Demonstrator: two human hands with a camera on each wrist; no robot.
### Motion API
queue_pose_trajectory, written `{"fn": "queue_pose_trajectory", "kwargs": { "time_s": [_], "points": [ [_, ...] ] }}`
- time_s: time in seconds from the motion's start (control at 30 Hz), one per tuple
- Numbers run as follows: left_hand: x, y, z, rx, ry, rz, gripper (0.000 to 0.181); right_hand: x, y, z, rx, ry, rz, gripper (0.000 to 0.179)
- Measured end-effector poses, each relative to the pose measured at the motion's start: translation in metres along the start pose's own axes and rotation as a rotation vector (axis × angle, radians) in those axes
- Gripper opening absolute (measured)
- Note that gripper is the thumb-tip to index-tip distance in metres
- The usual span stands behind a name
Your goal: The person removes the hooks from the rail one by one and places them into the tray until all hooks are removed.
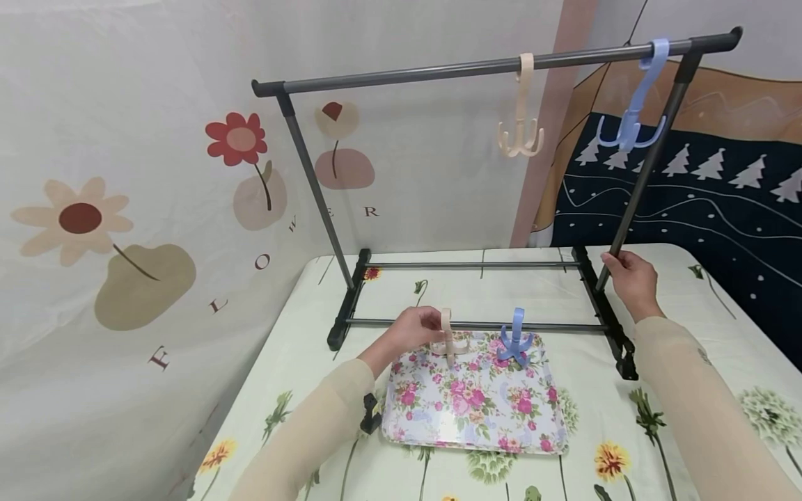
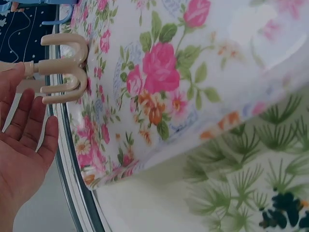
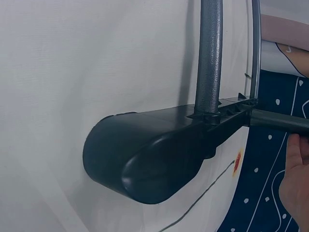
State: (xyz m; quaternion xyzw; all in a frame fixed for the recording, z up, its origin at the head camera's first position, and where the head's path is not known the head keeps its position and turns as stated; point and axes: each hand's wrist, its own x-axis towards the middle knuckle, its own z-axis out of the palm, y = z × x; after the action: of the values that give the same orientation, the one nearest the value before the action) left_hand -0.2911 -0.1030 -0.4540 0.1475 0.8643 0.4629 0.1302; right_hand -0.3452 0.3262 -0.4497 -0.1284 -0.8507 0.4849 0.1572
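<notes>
A grey metal rack (image 1: 476,67) with black feet stands on the table. My left hand (image 1: 413,328) pinches the stem of a beige four-prong hook (image 1: 448,341) at the rack's front lower bar (image 1: 564,327). In the left wrist view, the fingertips meet at the stem of the beige hook (image 2: 72,67), prongs over a floral tray (image 2: 159,72). Beside it, a blue hook (image 1: 516,342) hangs over the same bar. My right hand (image 1: 634,282) grips the right upright (image 1: 640,181) low down; in the right wrist view the hand (image 3: 295,181) is partly cut off.
On the top bar hang another beige hook (image 1: 521,111) and another blue hook (image 1: 634,104). The rose-patterned tray (image 1: 470,410) lies before the rack on a flowered tablecloth (image 1: 301,410). Curtains with flowers (image 1: 241,139) and dark tree prints (image 1: 708,163) enclose the table.
</notes>
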Motion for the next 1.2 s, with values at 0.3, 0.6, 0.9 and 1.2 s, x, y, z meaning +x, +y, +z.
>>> {"fn": "queue_pose_trajectory", "kwargs": {
  "time_s": [0.3,0.6,0.9,1.2],
  "points": [
    [-0.002,0.002,-0.026,0.027,0.063,0.026,0.028,0.019,0.025,0.005,0.017,0.026,0.007,0.063],
    [0.002,-0.001,-0.053,-0.055,0.183,0.032,0.022,-0.003,-0.002,-0.001,0.026,0.012,-0.001,0.058],
    [-0.005,0.008,-0.087,-0.106,0.273,0.008,0.027,-0.004,-0.005,0.000,-0.009,-0.015,0.013,0.056],
    [-0.008,0.009,-0.110,-0.144,0.368,0.017,0.028,0.000,0.000,0.003,0.021,0.022,0.042,0.057]
  ]
}}
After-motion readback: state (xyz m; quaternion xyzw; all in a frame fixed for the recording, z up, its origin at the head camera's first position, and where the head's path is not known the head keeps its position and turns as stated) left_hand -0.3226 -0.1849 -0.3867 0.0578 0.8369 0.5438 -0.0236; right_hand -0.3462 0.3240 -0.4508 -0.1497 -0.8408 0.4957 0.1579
